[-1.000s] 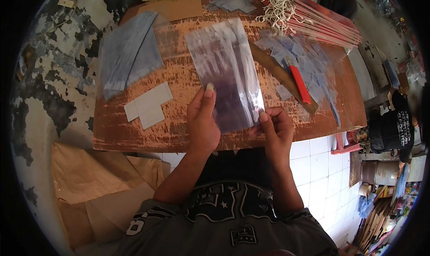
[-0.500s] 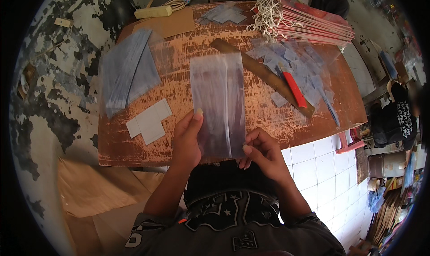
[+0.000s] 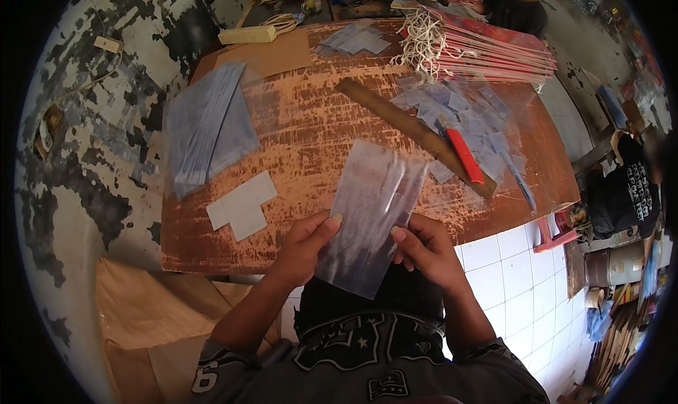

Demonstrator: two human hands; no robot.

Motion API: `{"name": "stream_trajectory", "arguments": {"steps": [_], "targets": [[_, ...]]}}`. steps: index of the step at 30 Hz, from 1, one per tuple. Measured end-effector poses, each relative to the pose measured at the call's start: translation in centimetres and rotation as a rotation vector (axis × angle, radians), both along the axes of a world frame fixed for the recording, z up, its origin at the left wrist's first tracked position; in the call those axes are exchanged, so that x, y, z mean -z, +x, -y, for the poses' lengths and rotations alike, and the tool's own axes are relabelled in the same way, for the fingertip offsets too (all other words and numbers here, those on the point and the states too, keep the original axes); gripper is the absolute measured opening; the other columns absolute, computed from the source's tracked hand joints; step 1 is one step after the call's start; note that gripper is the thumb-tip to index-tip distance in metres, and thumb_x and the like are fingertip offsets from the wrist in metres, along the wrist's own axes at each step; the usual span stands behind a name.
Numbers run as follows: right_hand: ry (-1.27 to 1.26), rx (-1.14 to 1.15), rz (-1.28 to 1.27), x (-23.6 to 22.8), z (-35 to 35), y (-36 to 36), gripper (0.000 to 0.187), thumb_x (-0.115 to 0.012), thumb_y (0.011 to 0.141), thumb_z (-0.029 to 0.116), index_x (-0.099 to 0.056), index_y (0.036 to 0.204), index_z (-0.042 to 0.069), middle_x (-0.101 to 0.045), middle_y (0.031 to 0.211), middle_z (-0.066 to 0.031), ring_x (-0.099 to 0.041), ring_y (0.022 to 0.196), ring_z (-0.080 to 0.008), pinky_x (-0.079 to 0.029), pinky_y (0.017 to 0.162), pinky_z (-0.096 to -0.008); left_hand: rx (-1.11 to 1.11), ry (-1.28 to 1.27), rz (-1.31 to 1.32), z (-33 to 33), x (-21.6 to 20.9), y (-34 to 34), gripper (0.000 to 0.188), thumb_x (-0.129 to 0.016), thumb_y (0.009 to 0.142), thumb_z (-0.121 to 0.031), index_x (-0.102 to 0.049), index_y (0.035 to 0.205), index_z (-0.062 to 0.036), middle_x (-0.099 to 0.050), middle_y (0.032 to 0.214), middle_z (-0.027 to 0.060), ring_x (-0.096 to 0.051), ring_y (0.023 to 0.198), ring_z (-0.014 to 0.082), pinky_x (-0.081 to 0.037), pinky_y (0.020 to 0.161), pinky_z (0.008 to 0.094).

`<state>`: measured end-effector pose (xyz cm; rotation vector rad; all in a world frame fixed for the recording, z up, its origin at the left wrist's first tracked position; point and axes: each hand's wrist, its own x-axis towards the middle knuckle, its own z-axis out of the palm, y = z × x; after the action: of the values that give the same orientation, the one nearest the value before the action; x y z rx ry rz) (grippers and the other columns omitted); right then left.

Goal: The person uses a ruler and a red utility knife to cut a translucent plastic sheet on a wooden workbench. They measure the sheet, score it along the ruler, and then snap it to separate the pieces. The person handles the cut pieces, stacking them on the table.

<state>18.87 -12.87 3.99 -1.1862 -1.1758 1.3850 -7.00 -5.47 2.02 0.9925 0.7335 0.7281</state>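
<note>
A clear plastic sheet (image 3: 371, 213), rectangular and perhaps folded or layered, is held tilted over the table's near edge. My left hand (image 3: 308, 245) pinches its left side between thumb and fingers. On the opposite side my right hand (image 3: 424, 252) grips it the same way, thumb on top. To the left lies a stepped white card piece (image 3: 244, 206). Beyond it rests a stack of bluish clear plastic sheets (image 3: 215, 128). A red-handled cutter (image 3: 464, 155) lies across a long brown ruler-like strip (image 3: 402, 125), beside a heap of small plastic offcuts (image 3: 466, 114).
The worn brown table (image 3: 296, 114) fills the middle. At its far right sits a pile of red-and-white bags with white cords (image 3: 480, 51). More plastic pieces (image 3: 357, 38) and a cream power strip (image 3: 247, 34) are at the back. Two other people (image 3: 512, 8) are nearby on the right.
The plastic sheet has come nearer to me and now leans to the right. My right hand has moved up along its side, and my left hand has shifted slightly right and down.
</note>
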Motion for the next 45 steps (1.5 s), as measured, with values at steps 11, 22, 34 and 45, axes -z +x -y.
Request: {"name": "stream_trajectory", "arguments": {"steps": [11, 22, 34, 45], "targets": [[-0.127, -0.067, -0.007, -0.7, 0.4, 0.5, 0.032, -0.062, 0.115, 0.03, -0.07, 0.112, -0.001, -0.071, 0.075, -0.0068, -0.061, 0.055, -0.0088, -0.047, 0.051, -0.0238, 0.108, -0.073, -0.084, -1.0, -0.2, -0.6, 0.037, -0.059, 0.116, -0.024, -0.067, 0.136, 0.006, -0.073, 0.122, 0.0074, -0.069, 0.109, 0.0127, -0.056, 0.098, 0.0318], [0.037, 0.275, -0.303, -0.1, -1.1, -0.1, 0.034, -0.058, 0.115, 0.03, -0.064, 0.094, 0.004, -0.068, 0.064, -0.0095, -0.057, 0.042, -0.0152, -0.041, 0.036, -0.0254, 0.178, -0.34, 0.564, -2.6, -0.4, -1.7, 0.098, -0.036, 0.112, -0.071, -0.037, 0.161, 0.0136, -0.059, 0.153, 0.0304, -0.062, 0.141, 0.0373, -0.05, 0.118, 0.0532], [0.211, 0.549, -0.295, 2.4, -2.5, -2.1, 0.032, -0.058, 0.117, 0.033, -0.059, 0.103, 0.003, -0.071, 0.073, -0.0119, -0.064, 0.054, -0.0154, -0.051, 0.052, -0.0275, -0.247, 0.001, 0.293, 0.0, -1.3, 4.4, 0.047, -0.061, 0.114, -0.022, -0.051, 0.152, 0.0037, -0.068, 0.137, 0.0131, -0.068, 0.124, 0.0196, -0.057, 0.105, 0.0356], [-0.066, 0.141, -0.28, 3.5, -1.3, -3.5, 0.038, -0.059, 0.116, 0.035, -0.065, 0.111, -0.001, -0.074, 0.086, -0.0114, -0.073, 0.066, -0.0175, -0.06, 0.058, -0.0296, -0.344, 0.004, 0.098, -2.3, 1.0, -0.7, 0.038, -0.061, 0.112, -0.013, -0.06, 0.145, 0.0057, -0.072, 0.13, 0.0089, -0.069, 0.118, 0.0141, -0.055, 0.106, 0.0323]]}}
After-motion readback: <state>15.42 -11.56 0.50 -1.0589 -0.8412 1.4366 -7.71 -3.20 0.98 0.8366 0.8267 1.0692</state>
